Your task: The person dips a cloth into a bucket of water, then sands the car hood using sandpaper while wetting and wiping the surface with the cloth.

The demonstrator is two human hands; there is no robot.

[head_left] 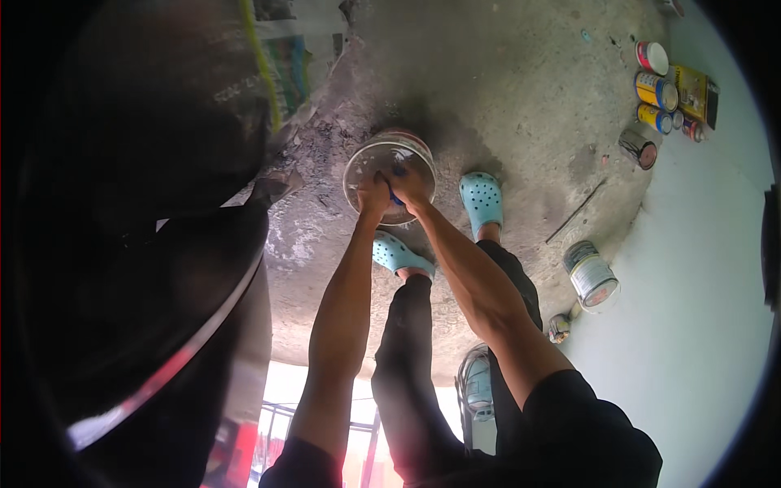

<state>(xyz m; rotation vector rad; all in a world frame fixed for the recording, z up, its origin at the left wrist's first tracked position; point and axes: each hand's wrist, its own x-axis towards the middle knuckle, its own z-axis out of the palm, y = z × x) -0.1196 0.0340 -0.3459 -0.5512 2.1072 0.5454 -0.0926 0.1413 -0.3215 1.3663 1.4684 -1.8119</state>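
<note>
A round bucket [347, 180] with a pale rim and murky grey-brown contents stands on the floor ahead of my feet. Both my arms reach down into its opening. My left hand [374, 193] is closed at the middle of the bucket, close against my right hand [413, 189], which is also closed. Between them shows a small blue item [395, 198], soft-looking and mostly covered by the fingers; its kind cannot be made out. The two hands appear to grip it together.
My light-blue clogs [482, 195] stand close to the bucket. A large dark covered object [146, 163] fills the left side. Along the right wall are several paint cans [656, 91], a white pail [591, 276] and a thin stick [576, 211] on rough concrete.
</note>
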